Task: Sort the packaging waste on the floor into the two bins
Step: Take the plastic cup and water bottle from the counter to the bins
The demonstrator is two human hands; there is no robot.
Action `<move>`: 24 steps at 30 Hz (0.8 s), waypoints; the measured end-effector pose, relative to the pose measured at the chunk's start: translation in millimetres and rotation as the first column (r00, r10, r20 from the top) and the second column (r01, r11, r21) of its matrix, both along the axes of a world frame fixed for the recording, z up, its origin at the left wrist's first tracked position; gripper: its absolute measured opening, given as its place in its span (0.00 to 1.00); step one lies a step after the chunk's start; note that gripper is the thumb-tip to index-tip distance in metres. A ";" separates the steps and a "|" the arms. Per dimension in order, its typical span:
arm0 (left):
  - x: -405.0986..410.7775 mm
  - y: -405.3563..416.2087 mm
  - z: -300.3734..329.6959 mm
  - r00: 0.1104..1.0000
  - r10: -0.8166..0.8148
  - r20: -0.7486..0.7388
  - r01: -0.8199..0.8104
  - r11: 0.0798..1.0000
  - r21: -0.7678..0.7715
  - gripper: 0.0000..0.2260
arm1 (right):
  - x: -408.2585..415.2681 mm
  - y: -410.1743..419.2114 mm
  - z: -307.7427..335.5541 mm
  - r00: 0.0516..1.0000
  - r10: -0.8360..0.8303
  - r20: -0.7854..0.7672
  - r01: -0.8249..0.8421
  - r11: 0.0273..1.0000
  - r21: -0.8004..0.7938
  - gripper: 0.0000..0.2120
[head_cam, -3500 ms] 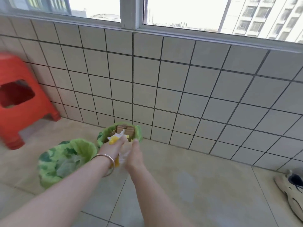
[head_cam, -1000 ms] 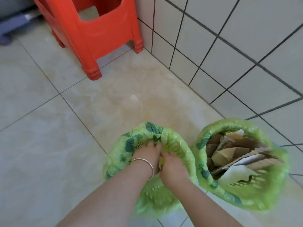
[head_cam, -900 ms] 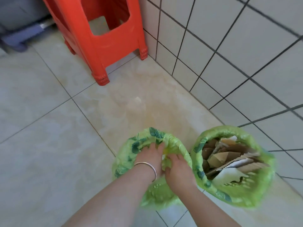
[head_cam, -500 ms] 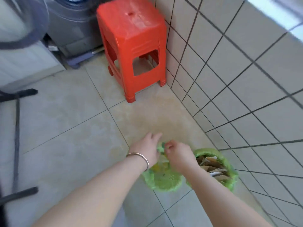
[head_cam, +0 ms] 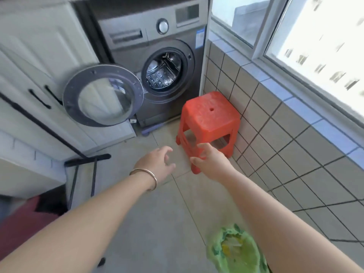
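Observation:
One bin lined with a green bag (head_cam: pixel 236 253) stands on the floor at the bottom right, with pale and yellow wrappers inside; my right forearm hides its right side. The second bin is out of view. My left hand (head_cam: pixel 157 164), a metal bangle on its wrist, hovers in the air above the floor with fingers loosely curled and holds nothing. My right hand (head_cam: pixel 210 162) is raised beside it, fingers loosely bent, also holding nothing. Both hands are well above and beyond the bin.
A red plastic stool (head_cam: pixel 208 123) stands against the tiled wall ahead. Behind it is a grey washing machine (head_cam: pixel 157 56) with its round door (head_cam: pixel 102 95) swung open. A white cabinet (head_cam: pixel 39 75) and a black rack (head_cam: pixel 84 174) are at left.
Both hands have come out of the green bin and risen empty. The view has lifted from the bins to the washing machine and stool; the cardboard bin has left the frame.

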State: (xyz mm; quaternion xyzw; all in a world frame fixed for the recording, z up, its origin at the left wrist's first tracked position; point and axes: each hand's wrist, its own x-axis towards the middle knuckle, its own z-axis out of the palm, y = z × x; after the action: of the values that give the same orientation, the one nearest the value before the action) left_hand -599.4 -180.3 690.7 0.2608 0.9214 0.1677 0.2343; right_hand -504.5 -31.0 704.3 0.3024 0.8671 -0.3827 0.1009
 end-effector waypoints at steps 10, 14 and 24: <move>-124.7 -52.4 102.5 0.974 0.223 -0.043 -0.218 0.971 0.102 0.22 | -129.0 -19.8 98.1 0.986 0.146 -0.082 -0.145 0.989 0.023 0.24; -193.2 -45.3 141.3 0.959 0.256 -0.122 -0.241 0.962 0.127 0.23 | -201.2 -10.3 127.0 0.956 0.286 -0.070 -0.280 0.957 0.081 0.22; -367.1 -36.3 199.9 0.894 0.410 -0.183 -0.351 0.892 0.284 0.22 | -414.8 3.2 182.5 0.891 0.448 -0.079 -0.434 0.890 0.141 0.22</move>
State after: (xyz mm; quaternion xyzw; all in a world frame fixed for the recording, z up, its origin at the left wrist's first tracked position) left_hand -966.5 -216.6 890.6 0.1189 0.9483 0.2899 0.0507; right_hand -919.3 -27.8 886.8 0.0816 0.9387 -0.3130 0.1193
